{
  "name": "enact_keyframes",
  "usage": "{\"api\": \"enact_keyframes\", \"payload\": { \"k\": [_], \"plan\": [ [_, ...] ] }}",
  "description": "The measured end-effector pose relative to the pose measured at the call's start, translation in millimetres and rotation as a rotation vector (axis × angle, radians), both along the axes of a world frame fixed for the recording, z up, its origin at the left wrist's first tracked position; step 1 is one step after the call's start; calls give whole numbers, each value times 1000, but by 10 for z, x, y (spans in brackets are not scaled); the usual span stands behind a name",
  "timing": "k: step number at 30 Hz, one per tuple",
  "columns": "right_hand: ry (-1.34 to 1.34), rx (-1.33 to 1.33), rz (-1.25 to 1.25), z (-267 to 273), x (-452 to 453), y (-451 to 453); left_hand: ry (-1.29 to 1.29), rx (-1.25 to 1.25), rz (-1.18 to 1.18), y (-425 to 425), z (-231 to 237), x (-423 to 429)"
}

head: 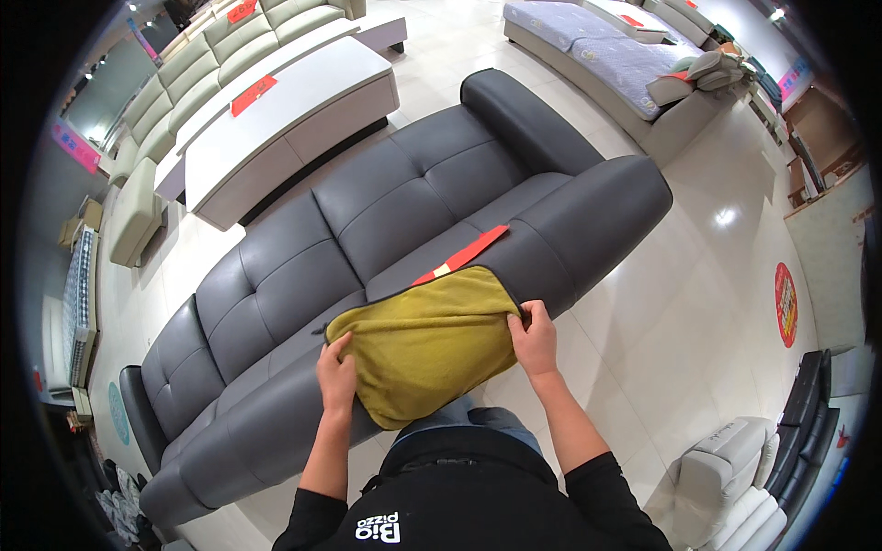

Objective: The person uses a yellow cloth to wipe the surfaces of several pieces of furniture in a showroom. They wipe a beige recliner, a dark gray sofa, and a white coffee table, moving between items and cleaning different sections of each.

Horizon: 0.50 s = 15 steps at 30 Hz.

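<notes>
A yellow-green cloth (427, 344) with a dark edge hangs spread between my two hands. My left hand (337, 372) pinches its left upper corner, and my right hand (534, 337) grips the right upper corner. Behind the cloth stands a dark grey leather sofa (386, 186), seen from its backrest side or front edge, which one I cannot tell. A red paper strip (475, 251) lies on the sofa just beyond the cloth's upper edge, its lower end partly covered by the cloth.
Beyond the sofa is a long white low cabinet (296, 110) with a red tag (253, 95). A pale green sofa (172, 89) stands farther left. At the upper right is a bed-like sofa (586, 55). White seats (730, 482) stand at the lower right.
</notes>
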State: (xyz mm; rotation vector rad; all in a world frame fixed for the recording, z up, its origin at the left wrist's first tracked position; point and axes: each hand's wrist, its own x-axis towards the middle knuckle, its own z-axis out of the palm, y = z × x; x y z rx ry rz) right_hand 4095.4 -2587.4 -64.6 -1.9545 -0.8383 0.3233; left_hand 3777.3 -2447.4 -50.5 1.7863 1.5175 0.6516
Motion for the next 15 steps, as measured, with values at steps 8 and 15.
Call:
{"api": "enact_keyframes", "payload": {
  "k": [8, 15],
  "plan": [
    [-25, -96, -146, 79, 926, 358, -157, 37, -234, -269, 134, 587],
    [21, -154, -192, 12, 1417, 181, -103, -111, -311, -605, 241, 898]
  ]
}}
